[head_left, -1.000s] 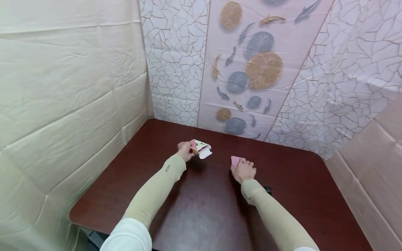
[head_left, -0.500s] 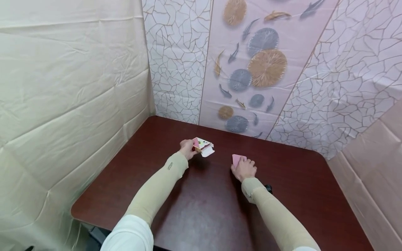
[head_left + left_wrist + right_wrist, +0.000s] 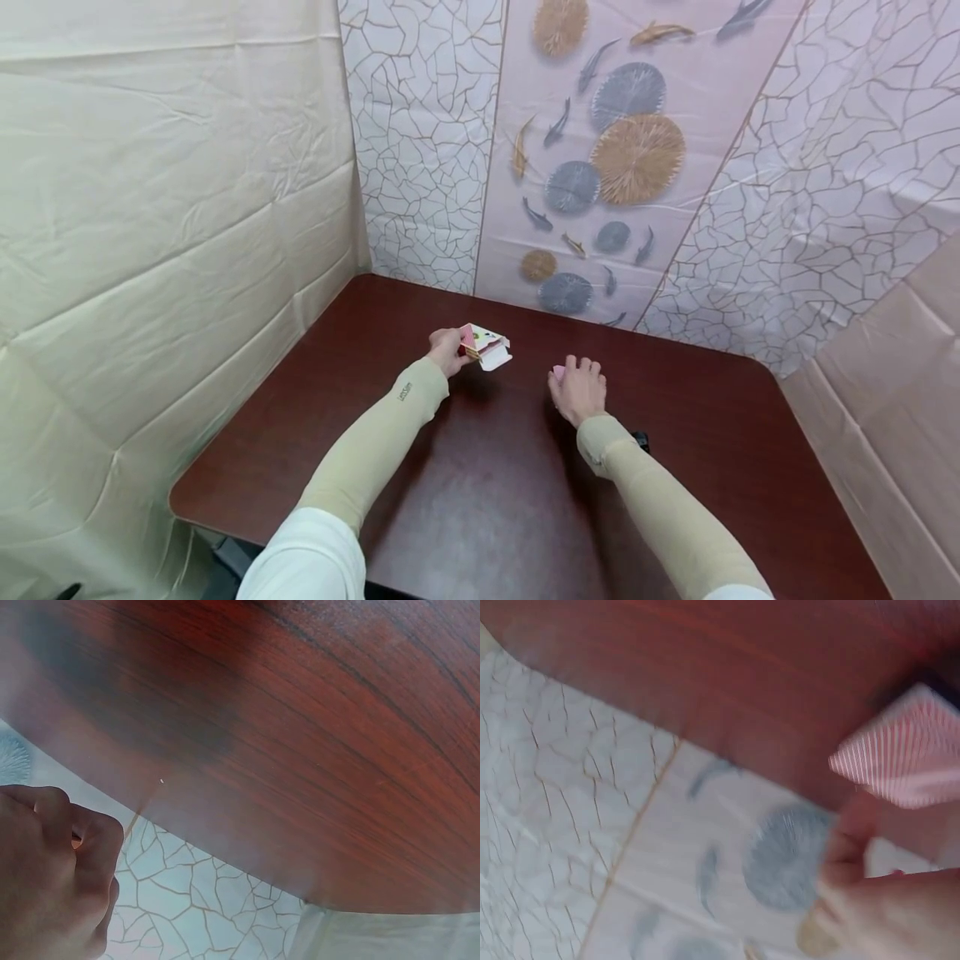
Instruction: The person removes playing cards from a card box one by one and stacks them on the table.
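My left hand [image 3: 447, 351] grips a playing card box [image 3: 480, 337] with a red-and-white end and a white flap hanging open toward the right. In the left wrist view the same hand [image 3: 56, 870] shows curled fingers, and the box is hidden behind them. To its right, my right hand [image 3: 580, 392] holds pink playing cards, mostly covered in the head view except for a pink corner [image 3: 558, 372] beside the thumb. The blurred right wrist view shows the cards' [image 3: 904, 754] pink-and-white striped back above the fingers of my right hand [image 3: 870, 900].
A dark red wooden table [image 3: 480, 500] with rounded corners lies under both arms. Behind it hangs a patterned backdrop [image 3: 420, 167] with fish and round shapes. Cream fabric [image 3: 172, 208] closes in the left side, and more fabric [image 3: 885, 400] the right.
My right hand has tilted and shifted slightly forward, so that the cards are now mostly hidden behind it. My left hand keeps the box nearly in place.
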Available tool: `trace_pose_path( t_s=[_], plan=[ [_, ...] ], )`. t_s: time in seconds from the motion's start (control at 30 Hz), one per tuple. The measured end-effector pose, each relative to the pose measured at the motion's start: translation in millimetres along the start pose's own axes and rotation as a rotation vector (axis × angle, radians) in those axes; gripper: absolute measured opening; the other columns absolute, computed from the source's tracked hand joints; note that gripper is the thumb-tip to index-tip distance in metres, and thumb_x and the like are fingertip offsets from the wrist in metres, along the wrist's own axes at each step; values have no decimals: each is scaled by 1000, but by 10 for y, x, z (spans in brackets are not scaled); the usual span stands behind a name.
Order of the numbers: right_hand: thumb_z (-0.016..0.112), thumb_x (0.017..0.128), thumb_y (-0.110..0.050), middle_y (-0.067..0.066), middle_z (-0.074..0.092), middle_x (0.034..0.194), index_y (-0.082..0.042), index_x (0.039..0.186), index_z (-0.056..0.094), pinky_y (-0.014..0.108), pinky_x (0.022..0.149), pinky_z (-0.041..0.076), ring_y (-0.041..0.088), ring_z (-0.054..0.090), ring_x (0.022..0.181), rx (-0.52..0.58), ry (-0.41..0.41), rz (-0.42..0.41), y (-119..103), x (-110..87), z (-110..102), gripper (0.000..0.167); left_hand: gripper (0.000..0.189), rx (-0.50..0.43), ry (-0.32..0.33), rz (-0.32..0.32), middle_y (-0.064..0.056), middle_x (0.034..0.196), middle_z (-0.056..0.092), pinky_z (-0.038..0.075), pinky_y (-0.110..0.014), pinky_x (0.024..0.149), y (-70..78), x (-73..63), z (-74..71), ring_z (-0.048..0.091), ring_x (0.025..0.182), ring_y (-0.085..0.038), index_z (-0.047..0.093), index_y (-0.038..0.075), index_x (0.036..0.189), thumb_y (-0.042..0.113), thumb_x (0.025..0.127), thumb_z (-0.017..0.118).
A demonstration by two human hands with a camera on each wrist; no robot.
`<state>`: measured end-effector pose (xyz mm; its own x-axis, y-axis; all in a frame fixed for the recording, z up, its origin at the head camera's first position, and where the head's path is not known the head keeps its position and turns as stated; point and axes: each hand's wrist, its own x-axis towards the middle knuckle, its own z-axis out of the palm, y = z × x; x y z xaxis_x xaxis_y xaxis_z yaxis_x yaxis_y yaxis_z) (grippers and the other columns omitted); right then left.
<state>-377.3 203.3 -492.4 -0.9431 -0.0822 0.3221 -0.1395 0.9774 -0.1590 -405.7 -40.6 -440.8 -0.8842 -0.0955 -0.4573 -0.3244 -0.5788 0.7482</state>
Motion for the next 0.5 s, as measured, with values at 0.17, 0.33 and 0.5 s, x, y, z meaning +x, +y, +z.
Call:
trace_pose_path(
  t_s=[0.17,0.33,0.5],
  plan=[
    [53,97,-31,22,55,127,-7,133,53,54,89,49,38,49,115,122,34,-225,-242,69,-173,43,42,-2,5,8,-23,139,49,47,-46,104,1,-17,31,52,126,-31,43,-6,138,4,98,47],
    [56,96,-26,19,57,126,-11,134,56,48,93,49,33,51,114,197,69,-351,-474,98,-297,41,43,-15,-4,9,-23,139,49,47,-46,104,-5,-44,84,51,127,-31,42,-7,139,3,98,48],
    [60,93,-20,18,60,121,-9,127,61,45,92,50,32,53,107,236,117,-423,-574,72,-306,36,43,-13,-4,5,-23,139,49,47,-46,104,-44,-42,105,51,126,-30,42,-6,139,5,98,49]
  ],
)
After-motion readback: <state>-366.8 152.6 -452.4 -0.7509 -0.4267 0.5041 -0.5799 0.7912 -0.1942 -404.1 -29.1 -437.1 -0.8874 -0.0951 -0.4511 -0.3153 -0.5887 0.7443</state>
